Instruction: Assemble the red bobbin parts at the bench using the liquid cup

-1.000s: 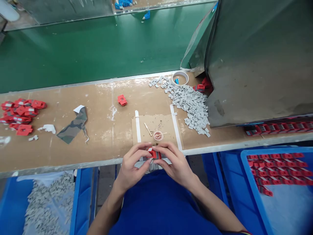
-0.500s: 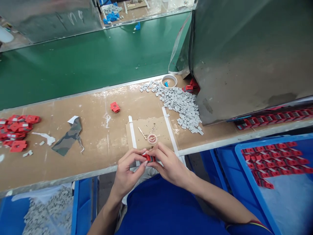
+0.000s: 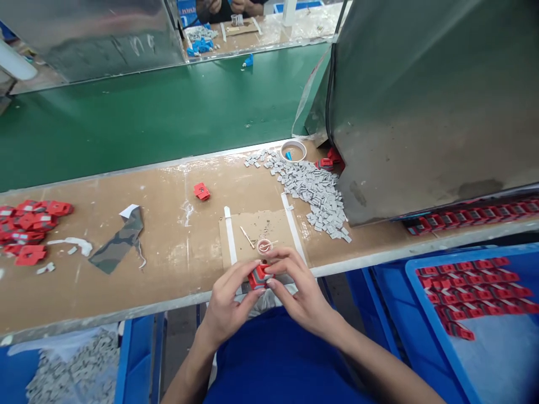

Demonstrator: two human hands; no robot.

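Observation:
A small red and grey part (image 3: 260,277) is held between both hands at the table's front edge. My left hand (image 3: 229,300) grips its left side between thumb and fingers. On its right side, my right hand (image 3: 297,286) pinches it with thumb and fingertips. Just beyond the hands, a small round cup (image 3: 264,246) with a thin stick across it sits on a taped cardboard sheet (image 3: 240,220). Another thin pointed stick (image 3: 247,237) lies left of the cup. Small grey pieces (image 3: 315,191) are heaped to the right, beside a tape roll (image 3: 293,151).
Red parts (image 3: 31,224) are piled at the far left, near a camouflage strip (image 3: 120,241). One red piece (image 3: 201,191) lies mid-table. A blue bin (image 3: 484,348) at right holds rows of red parts. Across the green surface (image 3: 160,118), another person's hands show. A metal panel (image 3: 429,112) stands right.
The red part has turned between my hands and shows more of its face. My right fingers have shifted on it. The view has tilted up, and another person's hands now show at the top.

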